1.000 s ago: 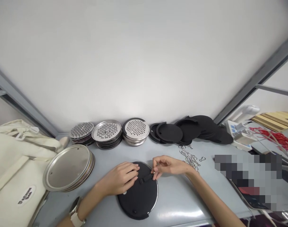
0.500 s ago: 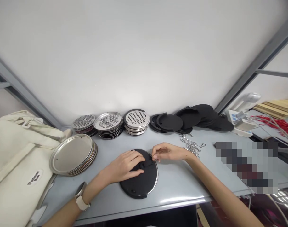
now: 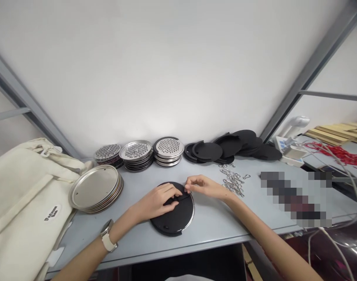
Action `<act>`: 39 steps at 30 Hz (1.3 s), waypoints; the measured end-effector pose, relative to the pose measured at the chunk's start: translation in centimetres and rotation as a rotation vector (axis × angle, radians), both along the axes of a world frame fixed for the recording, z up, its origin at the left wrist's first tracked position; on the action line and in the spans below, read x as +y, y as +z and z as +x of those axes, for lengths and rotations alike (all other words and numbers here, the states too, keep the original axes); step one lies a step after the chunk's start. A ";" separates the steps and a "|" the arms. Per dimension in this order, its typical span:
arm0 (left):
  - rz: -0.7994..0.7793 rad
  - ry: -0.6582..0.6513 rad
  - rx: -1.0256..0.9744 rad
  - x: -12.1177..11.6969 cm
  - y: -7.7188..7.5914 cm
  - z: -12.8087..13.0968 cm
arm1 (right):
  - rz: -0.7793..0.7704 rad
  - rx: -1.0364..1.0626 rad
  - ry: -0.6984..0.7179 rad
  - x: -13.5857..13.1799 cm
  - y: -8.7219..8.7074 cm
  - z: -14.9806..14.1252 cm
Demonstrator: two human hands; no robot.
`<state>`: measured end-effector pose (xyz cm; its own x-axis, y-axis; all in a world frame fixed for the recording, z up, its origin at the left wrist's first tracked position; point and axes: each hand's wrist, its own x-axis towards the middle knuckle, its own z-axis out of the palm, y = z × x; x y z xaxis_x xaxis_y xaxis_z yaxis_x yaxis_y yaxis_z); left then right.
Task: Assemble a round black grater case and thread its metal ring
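A round black disc (image 3: pixel 171 221) with a shiny metal rim on its right side lies flat near the table's front edge. Across its upper part runs a short black strap (image 3: pixel 182 198). My left hand (image 3: pixel 157 203) rests on the disc, thumb and forefinger apart on either side of the strap. At the disc's upper right edge, my right hand (image 3: pixel 203 187) pinches by the strap's end. What sits between those fingertips is too small to make out. Loose metal snap hooks (image 3: pixel 233 182) lie just beyond my right wrist.
Stacks of perforated metal grater discs (image 3: pixel 136 151) and black round covers (image 3: pixel 209 151) line the wall. Plain metal discs (image 3: pixel 93 187) are piled at left, beside a cream cloth bag (image 3: pixel 26 210). Red cord (image 3: pixel 338 154) and wooden strips (image 3: pixel 330 132) lie at far right.
My left hand has shifted toward the strap, its thumb and forefinger now around it. My right hand has lowered the lifted strap end toward the disc. The view has moved slightly.
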<state>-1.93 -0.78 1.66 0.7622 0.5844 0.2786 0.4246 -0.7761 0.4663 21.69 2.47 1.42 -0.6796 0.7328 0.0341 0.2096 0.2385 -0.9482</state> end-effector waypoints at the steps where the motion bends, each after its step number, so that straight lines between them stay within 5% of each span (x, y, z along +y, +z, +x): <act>1: -0.015 0.004 -0.008 0.0 0.1 0.0 | 0.000 0.001 -0.013 -0.2 -0.1 0.0; 21: -0.156 0.008 -0.047 0.4 -0.6 -0.6 | -0.106 0.114 -0.169 -2.6 -1.0 -0.3; 29: -0.183 0.062 -0.115 0.3 -0.8 -0.3 | 0.164 -0.041 -0.313 -2.5 -2.7 -0.5; 39: -0.114 0.101 -0.037 0.4 -0.1 1.6 | 0.392 -0.155 -0.364 -3.2 -2.1 -0.7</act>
